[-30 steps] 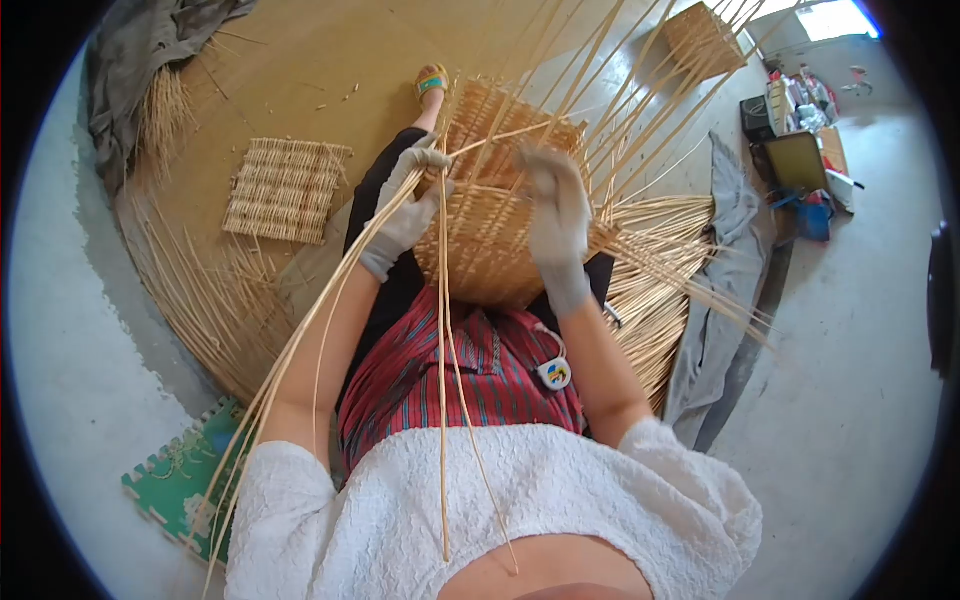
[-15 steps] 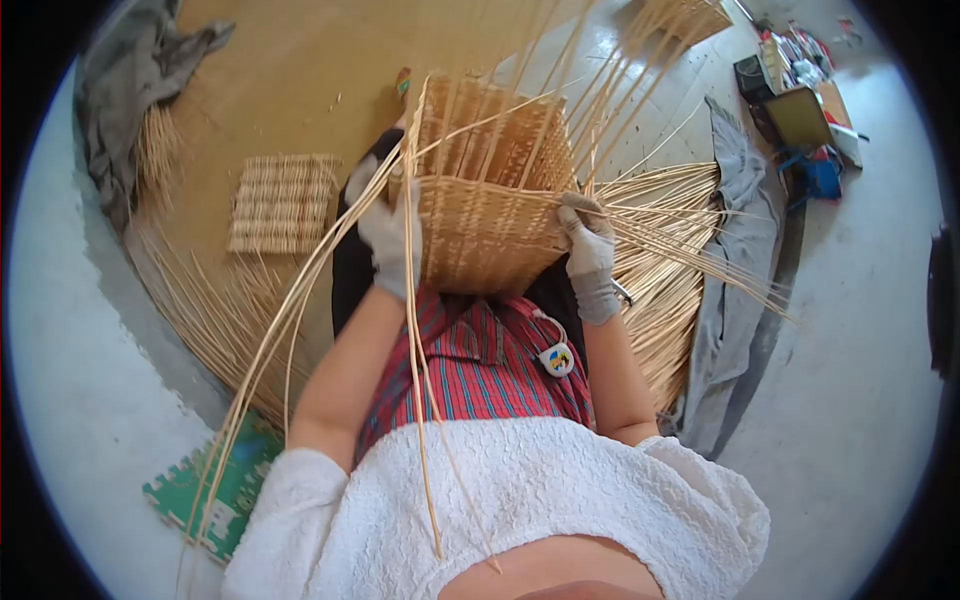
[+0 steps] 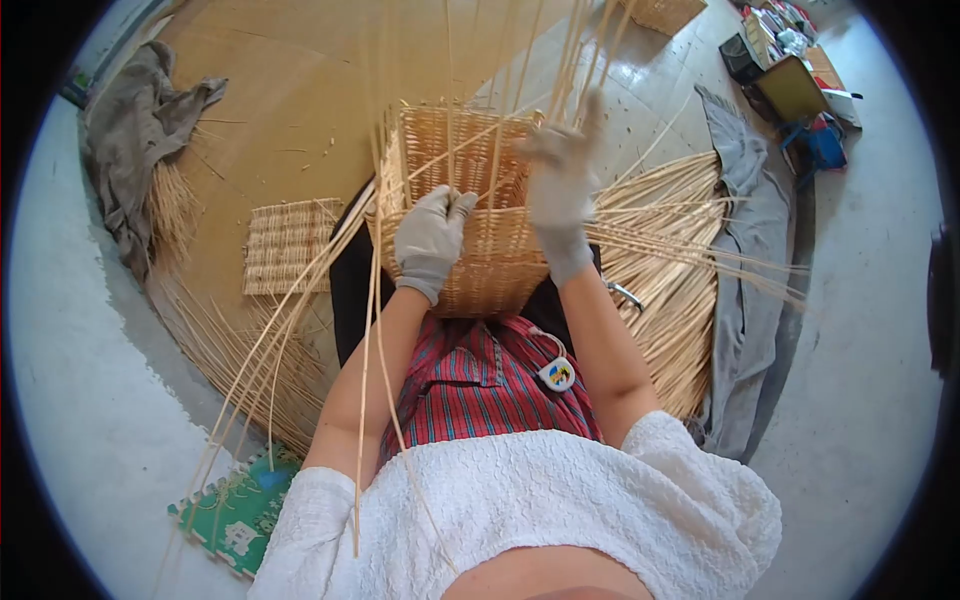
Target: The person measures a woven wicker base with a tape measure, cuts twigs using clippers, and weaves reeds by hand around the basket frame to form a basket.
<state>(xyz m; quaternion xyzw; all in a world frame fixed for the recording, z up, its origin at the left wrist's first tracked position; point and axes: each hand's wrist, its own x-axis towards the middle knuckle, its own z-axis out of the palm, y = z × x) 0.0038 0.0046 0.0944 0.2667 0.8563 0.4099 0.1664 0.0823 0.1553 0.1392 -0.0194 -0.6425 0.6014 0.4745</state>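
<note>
A square wicker basket (image 3: 488,285) rests on my lap, its mouth facing up and away from me. Long upright canes (image 3: 450,100) rise from its walls, and loose strands trail off both sides. My left hand (image 3: 430,240), in a pale grey work glove, is closed at the near rim, thumb and fingers pinching an upright cane there. Over the right side of the opening my right hand (image 3: 562,195), also gloved, is raised beside several uprights. Motion smears its fingers, so whether they hold a cane cannot be made out.
A spread bundle of canes (image 3: 670,290) lies right, by a grey cloth (image 3: 745,300). At left are a flat woven panel (image 3: 290,245), more loose canes (image 3: 240,350) and another cloth (image 3: 135,140). A green foam mat (image 3: 235,515) lies lower left. A tape measure (image 3: 556,374) sits on my lap.
My left hand has moved from the basket's left side to its near rim. My right hand has left the right corner and risen over the opening. The basket has shifted slightly left and down.
</note>
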